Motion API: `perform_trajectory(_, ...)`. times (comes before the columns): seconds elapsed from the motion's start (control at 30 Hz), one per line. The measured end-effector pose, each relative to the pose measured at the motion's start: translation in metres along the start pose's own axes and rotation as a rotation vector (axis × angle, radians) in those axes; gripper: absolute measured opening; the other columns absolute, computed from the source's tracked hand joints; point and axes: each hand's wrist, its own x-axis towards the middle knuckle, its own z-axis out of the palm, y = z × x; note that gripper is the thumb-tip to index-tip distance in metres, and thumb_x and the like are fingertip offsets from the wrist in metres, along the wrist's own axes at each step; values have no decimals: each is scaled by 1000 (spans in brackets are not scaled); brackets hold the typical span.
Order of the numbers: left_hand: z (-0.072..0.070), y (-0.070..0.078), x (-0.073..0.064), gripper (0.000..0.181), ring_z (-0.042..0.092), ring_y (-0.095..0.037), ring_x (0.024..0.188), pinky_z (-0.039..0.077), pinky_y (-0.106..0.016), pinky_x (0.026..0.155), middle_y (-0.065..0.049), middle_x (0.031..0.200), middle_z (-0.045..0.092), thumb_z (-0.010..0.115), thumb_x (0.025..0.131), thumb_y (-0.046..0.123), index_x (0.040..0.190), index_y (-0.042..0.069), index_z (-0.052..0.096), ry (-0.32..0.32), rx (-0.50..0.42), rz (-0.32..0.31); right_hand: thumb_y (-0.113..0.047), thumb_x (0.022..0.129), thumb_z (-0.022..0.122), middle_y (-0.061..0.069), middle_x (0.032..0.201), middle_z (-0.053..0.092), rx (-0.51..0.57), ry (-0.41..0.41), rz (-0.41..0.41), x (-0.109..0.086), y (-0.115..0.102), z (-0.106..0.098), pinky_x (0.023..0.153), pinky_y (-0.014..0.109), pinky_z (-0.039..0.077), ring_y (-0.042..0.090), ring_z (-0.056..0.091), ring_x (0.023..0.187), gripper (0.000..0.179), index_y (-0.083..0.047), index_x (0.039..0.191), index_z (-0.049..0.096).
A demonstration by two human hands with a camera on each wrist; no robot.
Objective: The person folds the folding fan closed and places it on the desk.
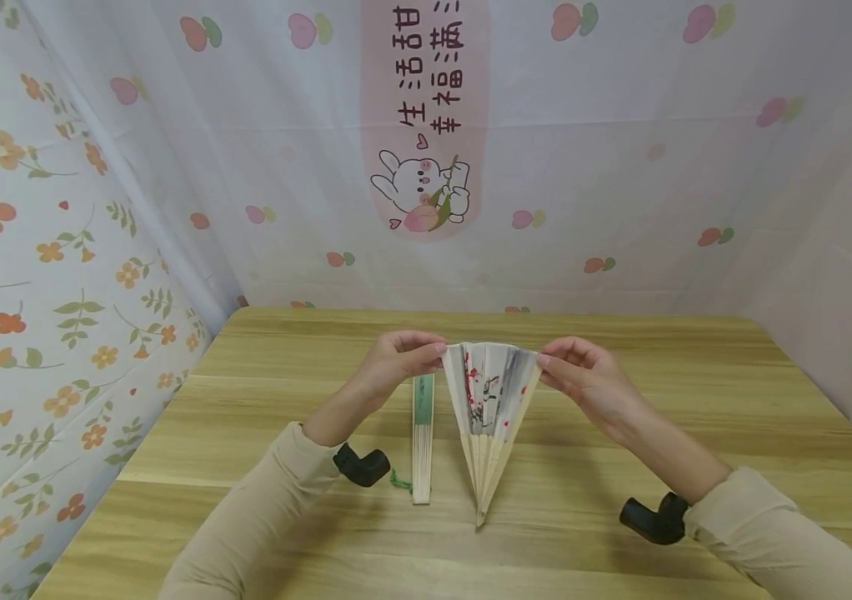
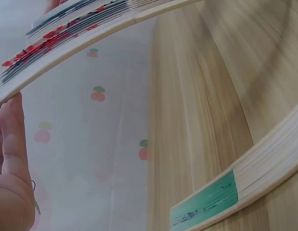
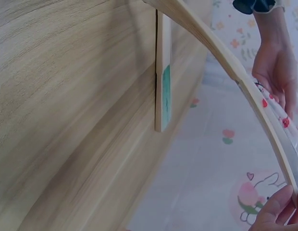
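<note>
A partly spread folding fan [image 1: 488,387], white with red blossoms and grey strokes, is held up between both hands in the head view. My left hand [image 1: 403,360] pinches its upper left corner between thumb and fingers. At the opposite upper corner, my right hand [image 1: 583,375] pinches the outer rib. The fan's bare wooden ribs [image 1: 483,475] narrow to a pivot pointing toward me. In the right wrist view the fingers [image 3: 276,207] grip the end of the outer rib. The left wrist view shows the pleats [image 2: 67,43] edge-on above the left fingers [image 2: 13,139].
A closed green folding fan [image 1: 423,433] with pale ribs and a green cord [image 1: 398,480] lies on the wooden table [image 1: 283,367], just left of the white one. Behind the table hangs a patterned curtain [image 1: 276,150]; a floral cloth [image 1: 58,275] hangs at the left.
</note>
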Motion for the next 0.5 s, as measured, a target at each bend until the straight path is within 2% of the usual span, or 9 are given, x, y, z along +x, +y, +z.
perform_trajectory(0.27, 2, -1, 2, 21, 60, -13, 74, 48, -39, 83, -4, 86, 63, 60, 84, 6, 100, -8, 60, -2, -11, 2, -8, 84, 60, 1, 85, 53, 7, -5, 11, 2, 0, 4, 79, 24, 49, 11, 55, 79, 8, -7, 91, 57)
perform_trajectory(0.5, 4, 0, 3, 22, 60, -12, 73, 49, -36, 81, -4, 86, 63, 60, 84, 6, 100, -8, 60, -9, -17, 3, -9, 84, 61, 0, 85, 53, -1, 0, 16, 3, 0, 8, 78, 23, 49, 11, 55, 79, 11, -5, 92, 55)
